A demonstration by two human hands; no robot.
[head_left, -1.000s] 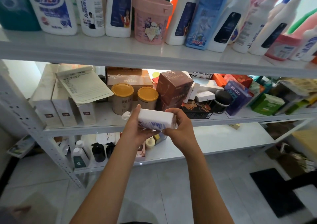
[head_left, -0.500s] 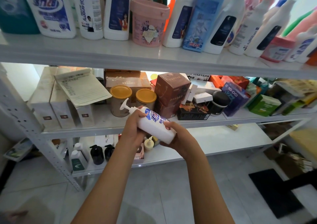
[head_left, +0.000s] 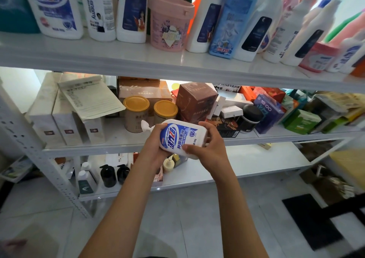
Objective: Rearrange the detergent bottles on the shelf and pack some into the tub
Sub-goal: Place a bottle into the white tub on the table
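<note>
Rolled label-up since a second ago, the pump bottle [head_left: 182,138] lies crosswise between your hands.
Your left hand [head_left: 156,149] grips its pump end, your right hand [head_left: 207,149] wraps the base; the upper shelf [head_left: 138,60] with its detergent row stands up and ahead.

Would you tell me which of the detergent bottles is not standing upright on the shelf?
The white pump bottle with the blue label: both hands hold it tilted, pump to the left, while the others stand on the top shelf.
</note>
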